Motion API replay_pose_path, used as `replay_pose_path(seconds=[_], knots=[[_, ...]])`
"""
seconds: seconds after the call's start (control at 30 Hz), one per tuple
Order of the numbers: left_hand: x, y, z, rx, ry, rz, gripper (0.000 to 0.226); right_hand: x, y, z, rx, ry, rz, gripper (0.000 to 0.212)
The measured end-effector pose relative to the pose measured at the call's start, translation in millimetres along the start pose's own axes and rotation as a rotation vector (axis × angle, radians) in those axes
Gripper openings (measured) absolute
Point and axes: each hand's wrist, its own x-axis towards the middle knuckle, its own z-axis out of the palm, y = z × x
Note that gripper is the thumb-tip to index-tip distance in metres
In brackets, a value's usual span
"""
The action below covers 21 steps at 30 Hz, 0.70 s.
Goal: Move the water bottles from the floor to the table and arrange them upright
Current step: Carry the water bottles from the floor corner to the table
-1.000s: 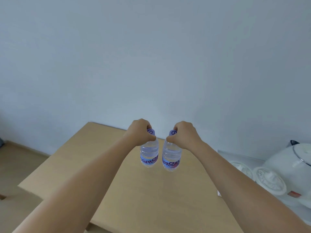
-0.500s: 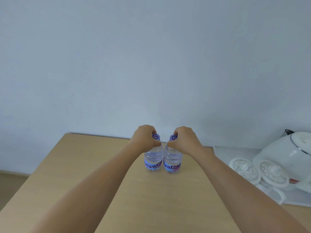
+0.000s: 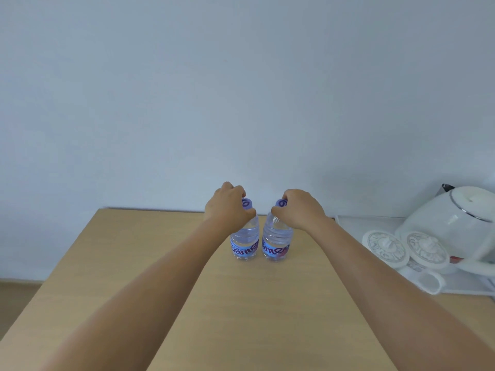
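In the head view we see a wooden table (image 3: 187, 303) that stands against a pale wall (image 3: 241, 89), and we take this table as our landmark. Two water bottles stand upright on the table, toward its far edge and near the middle of its width, just beside each other with a thin gap between them. The left bottle (image 3: 245, 243) and the right bottle (image 3: 276, 245) are clear, with blue and red labels and purple caps. Our left hand (image 3: 227, 207) is curled around the neck of the left bottle, with the fingers over the top and the thumb against the shoulder, so the purple cap shows only partly. Our right hand (image 3: 300, 210) holds the neck of the right bottle in the same way, with the fingers bent around it just under the cap. Both forearms reach over the table from its near side. At the right end of the table lies a white tray (image 3: 455, 287), and on it there is a white kettle (image 3: 452, 223) tilted on its side, with two round white lids (image 3: 385, 245) in front of it. To the left of the table we see a strip of floor (image 3: 16, 293).
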Motion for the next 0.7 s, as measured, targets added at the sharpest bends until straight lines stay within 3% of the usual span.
replay_pose_path(seconds=[0.1, 0.2, 0.7], knots=[[-6.9, 3.4, -2.7, 0.002, 0.077, 0.027, 0.035, -10.2, 0.9, 1.1, 0.014, 0.074, 0.002, 0.017], [-17.0, 10.2, -3.3, -0.006, 0.109, 0.061, 0.027, -24.4, 6.3, 1.8, 0.043, 0.145, 0.005, 0.027], [-88.2, 110.1, 64.6, -0.033, -0.173, 0.299, 0.026, -152.4, 116.0, -8.5, 0.121, 0.22, 0.319, 0.019]])
